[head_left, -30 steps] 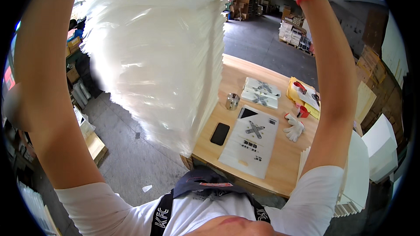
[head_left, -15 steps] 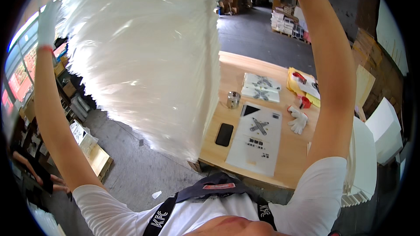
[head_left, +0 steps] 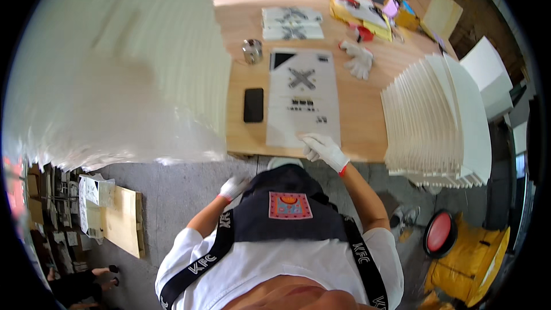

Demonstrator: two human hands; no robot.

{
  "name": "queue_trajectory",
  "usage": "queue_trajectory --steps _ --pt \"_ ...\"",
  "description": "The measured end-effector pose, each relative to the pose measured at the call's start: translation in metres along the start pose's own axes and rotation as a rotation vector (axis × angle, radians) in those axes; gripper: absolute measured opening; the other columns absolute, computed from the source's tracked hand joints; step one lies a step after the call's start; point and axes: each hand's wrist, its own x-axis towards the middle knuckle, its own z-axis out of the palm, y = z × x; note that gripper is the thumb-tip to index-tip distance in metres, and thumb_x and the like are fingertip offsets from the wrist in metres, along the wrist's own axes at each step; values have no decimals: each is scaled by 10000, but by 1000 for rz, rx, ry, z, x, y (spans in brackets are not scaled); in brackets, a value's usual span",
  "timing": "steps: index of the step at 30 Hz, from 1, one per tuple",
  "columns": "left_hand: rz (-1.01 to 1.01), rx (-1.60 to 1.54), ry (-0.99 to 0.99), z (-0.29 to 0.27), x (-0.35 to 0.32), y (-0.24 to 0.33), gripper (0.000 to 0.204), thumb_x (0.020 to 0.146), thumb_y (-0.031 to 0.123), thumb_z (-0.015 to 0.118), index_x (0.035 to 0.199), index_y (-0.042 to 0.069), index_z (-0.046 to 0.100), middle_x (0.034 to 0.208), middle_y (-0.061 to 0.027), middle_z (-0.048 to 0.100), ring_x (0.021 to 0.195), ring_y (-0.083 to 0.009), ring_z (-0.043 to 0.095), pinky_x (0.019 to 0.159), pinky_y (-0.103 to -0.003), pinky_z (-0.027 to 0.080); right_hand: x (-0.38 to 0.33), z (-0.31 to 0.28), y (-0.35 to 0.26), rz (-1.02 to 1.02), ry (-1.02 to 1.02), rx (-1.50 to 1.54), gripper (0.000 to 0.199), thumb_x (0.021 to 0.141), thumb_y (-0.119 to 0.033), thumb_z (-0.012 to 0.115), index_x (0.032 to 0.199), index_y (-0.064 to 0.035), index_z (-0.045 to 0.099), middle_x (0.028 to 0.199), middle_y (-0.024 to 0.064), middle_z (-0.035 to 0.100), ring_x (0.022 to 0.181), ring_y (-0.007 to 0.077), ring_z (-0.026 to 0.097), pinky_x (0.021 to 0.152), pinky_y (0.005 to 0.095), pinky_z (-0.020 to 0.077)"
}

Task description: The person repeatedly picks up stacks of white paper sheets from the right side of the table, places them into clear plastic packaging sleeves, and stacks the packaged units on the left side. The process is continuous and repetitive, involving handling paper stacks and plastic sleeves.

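My right hand (head_left: pixel 325 151), in a white knit glove with a red cuff, is over the near edge of a printed white plastic bag (head_left: pixel 304 97) lying flat on the table. Its fingers are loosely bent and apart, with nothing visible in them; whether they touch the bag I cannot tell. My left hand (head_left: pixel 234 186), gloved alike, hangs low beside my dark apron (head_left: pixel 281 195), short of the table. Its fingers look stretched out, somewhat blurred, and hold nothing visible. A tall stack of whitish translucent plastic sheets or bags (head_left: pixel 115 69) rises at the left, beside the bag.
On the wooden table (head_left: pixel 361 120) are a black phone (head_left: pixel 253 105), a metal cylinder (head_left: pixel 252 51), folded printed bags (head_left: pixel 292 23) and a spare glove (head_left: pixel 359 60). Fanned white sheets (head_left: pixel 427 117) stand at the right. A yellow sack (head_left: pixel 470 264) and red-topped stool (head_left: pixel 440 232) are behind right.
Both hands have come down from high beside the tall stack. The right is now at the printed bag, the left by my apron. The view has shifted, and the stack appears lower and farther left.
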Motion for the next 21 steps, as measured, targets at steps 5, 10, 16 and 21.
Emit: queue_trajectory --steps 5,10,16,21 --pt "119 -162 382 -56 148 162 182 892 282 605 880 101 598 710 -155 614 679 -369 624 604 -479 482 -63 6 68 177 69 115 394 988 -347 518 1245 -61 606 826 54 636 671 108 594 610 248 506" --pt "201 79 271 -42 243 169 250 823 318 658 896 79 672 842 -190 656 813 -372 633 747 -475 504 -93 11 89 197 248 222 367 990 -313 519 1223 -45 613 804 46 625 653 106 572 604 247 490" --pt "-14 -120 -136 -37 300 136 273 800 327 647 905 85 714 889 -191 675 809 -369 631 805 -451 492 -91 9 92 179 262 200 413 984 -363 520 1210 -32 617 829 53 645 660 107 585 609 245 497" --pt "183 -60 -97 -95 288 170 235 882 235 537 907 83 715 983 -174 675 937 -334 624 850 -411 476 -41 -10 73 119 211 317 439 969 -393 538 1180 -19 624 859 72 663 693 121 618 624 259 512"
